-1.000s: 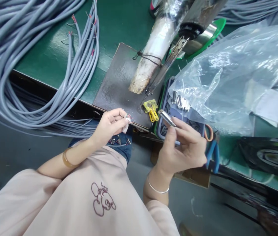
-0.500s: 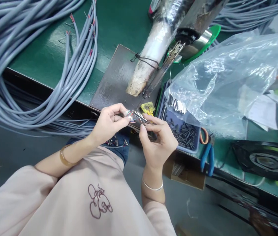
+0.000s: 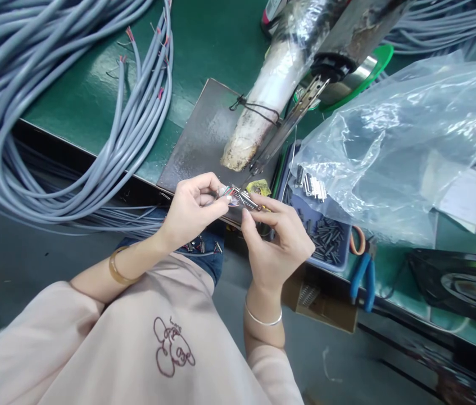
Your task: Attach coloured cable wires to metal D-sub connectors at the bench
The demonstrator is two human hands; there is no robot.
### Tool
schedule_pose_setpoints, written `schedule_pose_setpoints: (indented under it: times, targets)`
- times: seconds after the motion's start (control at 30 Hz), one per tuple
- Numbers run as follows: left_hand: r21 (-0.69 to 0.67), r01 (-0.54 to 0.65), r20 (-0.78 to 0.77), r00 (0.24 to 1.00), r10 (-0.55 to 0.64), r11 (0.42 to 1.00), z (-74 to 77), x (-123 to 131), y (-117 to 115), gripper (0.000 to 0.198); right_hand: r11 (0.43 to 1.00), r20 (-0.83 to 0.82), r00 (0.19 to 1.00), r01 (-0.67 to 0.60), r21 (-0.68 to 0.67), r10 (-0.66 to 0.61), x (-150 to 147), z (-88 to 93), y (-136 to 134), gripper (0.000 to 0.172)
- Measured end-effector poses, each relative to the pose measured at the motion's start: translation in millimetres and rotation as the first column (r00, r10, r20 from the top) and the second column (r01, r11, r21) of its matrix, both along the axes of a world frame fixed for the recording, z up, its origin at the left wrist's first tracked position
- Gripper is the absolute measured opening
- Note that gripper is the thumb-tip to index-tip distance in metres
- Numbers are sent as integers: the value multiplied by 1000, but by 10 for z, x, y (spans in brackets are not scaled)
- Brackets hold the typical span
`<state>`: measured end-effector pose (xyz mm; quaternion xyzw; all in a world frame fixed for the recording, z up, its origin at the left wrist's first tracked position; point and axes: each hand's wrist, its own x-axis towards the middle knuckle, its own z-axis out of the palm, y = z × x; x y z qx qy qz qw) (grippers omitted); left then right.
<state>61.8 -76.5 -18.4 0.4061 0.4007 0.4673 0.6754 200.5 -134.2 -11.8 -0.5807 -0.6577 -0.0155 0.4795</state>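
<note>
My left hand (image 3: 191, 208) pinches the stripped end of a grey cable, whose thin coloured wires (image 3: 226, 193) stick out past my fingertips. My right hand (image 3: 277, 239) is closed on a small metal connector (image 3: 246, 200) and holds it right against those wires. Both hands meet at the front edge of a dark metal plate (image 3: 204, 143) on the green bench (image 3: 212, 42). A yellow clip (image 3: 258, 187) lies just behind the connector.
Thick coils of grey cable (image 3: 31, 95) fill the left side. A wrapped soldering tool (image 3: 271, 95) rests above the plate. A blue tray (image 3: 326, 233) of small metal parts, a clear plastic bag (image 3: 402, 140) and blue-handled pliers (image 3: 362, 270) lie to the right.
My right hand has carried the connector left from over the blue tray to the wire ends in my left hand. The left hand has stayed about where it was.
</note>
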Motion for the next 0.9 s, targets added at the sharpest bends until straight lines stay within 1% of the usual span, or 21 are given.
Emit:
schedule_pose_setpoints:
  times: [0.27,0.5,0.6,0.8,0.9]
  targets:
    - [27,-10,-12,1000,10,1000,12,6,23,19,1000,49,999,-1,24,-1,-8,7,27,14]
    - [53,-16,-34,999,18,998,75,0,27,16,998,80,997,6,60,-11,-33,62,50,16]
    - [36,-6,-40,999,7,999,87,2,26,16,998,94,995,8,66,-14,-35,44,27,17]
    - [-3,15,-55,998,-15,1000,59,-14,20,16,998,143,990,-13,67,4,-21,-23,-17,20]
    - [6,20,-50,999,-20,1000,54,-33,8,16,998,124,992,-5,58,-2,-24,-20,-21,20]
